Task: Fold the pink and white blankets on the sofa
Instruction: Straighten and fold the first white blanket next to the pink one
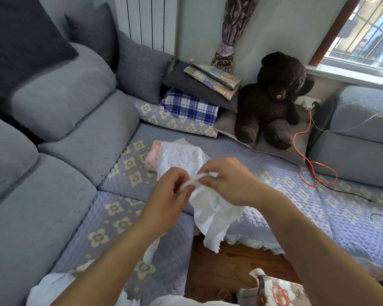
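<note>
**Two hands gripping a white blanket above a grey corner sofa**

A person is looking down at their own bare arms reaching over a sofa (80, 138) covered in a quilted lavender cover with flower motifs. Both hands are meeting in the middle of the view. The left hand (170, 191) is curling its fingers around a bunched edge of the white blanket (210, 208). The right hand (228, 180) is pinching the same rolled edge between thumb and fingers, close beside the left. The white blanket is hanging from both hands, trailing over the seat edge toward the wooden floor (230, 266), while its far part is lying on the seat. A pink blanket (152, 157) is lying on the seat just behind, partly covered by the white one. A dark teddy bear (272, 100) is sitting in the corner, beside an orange cable (305, 155).
</note>
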The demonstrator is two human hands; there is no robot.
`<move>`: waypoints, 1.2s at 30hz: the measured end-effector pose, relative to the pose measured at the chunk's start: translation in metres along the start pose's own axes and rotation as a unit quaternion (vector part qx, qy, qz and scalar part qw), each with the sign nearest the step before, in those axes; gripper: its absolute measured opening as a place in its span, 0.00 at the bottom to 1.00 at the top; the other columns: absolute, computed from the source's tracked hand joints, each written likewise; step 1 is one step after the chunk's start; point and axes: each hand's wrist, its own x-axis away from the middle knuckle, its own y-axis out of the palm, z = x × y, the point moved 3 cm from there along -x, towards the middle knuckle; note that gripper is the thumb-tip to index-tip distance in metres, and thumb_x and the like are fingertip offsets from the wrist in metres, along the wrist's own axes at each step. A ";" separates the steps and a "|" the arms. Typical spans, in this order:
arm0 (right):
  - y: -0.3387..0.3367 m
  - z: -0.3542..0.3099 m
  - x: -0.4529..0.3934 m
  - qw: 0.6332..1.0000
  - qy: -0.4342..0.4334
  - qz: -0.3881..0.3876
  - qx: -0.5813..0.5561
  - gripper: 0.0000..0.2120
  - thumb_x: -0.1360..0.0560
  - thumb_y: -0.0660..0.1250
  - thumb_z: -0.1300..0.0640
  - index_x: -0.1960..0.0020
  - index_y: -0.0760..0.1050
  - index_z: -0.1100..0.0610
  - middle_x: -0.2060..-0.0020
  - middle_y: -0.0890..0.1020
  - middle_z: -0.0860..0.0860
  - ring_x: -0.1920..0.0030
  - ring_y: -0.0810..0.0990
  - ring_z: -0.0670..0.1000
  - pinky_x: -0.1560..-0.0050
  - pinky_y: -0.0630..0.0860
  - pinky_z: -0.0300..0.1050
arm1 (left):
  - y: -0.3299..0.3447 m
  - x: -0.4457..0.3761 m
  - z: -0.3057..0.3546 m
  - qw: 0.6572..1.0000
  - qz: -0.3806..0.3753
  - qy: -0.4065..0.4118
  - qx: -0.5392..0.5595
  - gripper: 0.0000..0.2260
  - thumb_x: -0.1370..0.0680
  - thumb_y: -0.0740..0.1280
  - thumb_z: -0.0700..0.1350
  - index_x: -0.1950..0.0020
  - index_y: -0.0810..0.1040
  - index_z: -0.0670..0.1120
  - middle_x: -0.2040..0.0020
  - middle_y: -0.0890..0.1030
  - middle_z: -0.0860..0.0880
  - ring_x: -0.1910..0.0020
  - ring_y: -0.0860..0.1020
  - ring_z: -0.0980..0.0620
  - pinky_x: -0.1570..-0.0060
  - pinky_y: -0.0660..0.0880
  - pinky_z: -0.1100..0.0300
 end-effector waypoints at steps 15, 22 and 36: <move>-0.042 0.010 0.003 0.921 0.088 0.161 -0.342 0.09 0.21 0.66 0.59 0.59 0.81 0.53 0.64 0.80 0.56 0.63 0.80 0.57 0.57 0.80 0.56 | -0.027 0.018 -0.093 0.977 0.113 -0.131 -0.126 0.16 0.25 0.61 0.29 0.56 0.66 0.51 0.54 0.74 0.49 0.59 0.72 0.50 0.63 0.71 0.50; -0.056 -0.006 0.000 0.919 0.092 0.157 -0.351 0.11 0.20 0.66 0.58 0.59 0.82 0.51 0.63 0.83 0.56 0.61 0.83 0.58 0.56 0.82 0.55 | -0.013 0.014 -0.083 0.967 -0.108 -0.061 -0.223 0.19 0.17 0.60 0.47 0.26 0.68 0.56 0.25 0.64 0.59 0.29 0.68 0.56 0.41 0.65 0.67; -0.054 -0.022 0.003 0.923 0.121 0.175 -0.322 0.09 0.19 0.66 0.58 0.56 0.82 0.54 0.60 0.84 0.57 0.58 0.85 0.59 0.56 0.84 0.54 | 0.062 0.038 -0.076 0.977 -0.035 -0.039 -0.208 0.16 0.25 0.62 0.55 0.64 0.79 0.47 0.55 0.73 0.53 0.55 0.73 0.55 0.59 0.76 0.54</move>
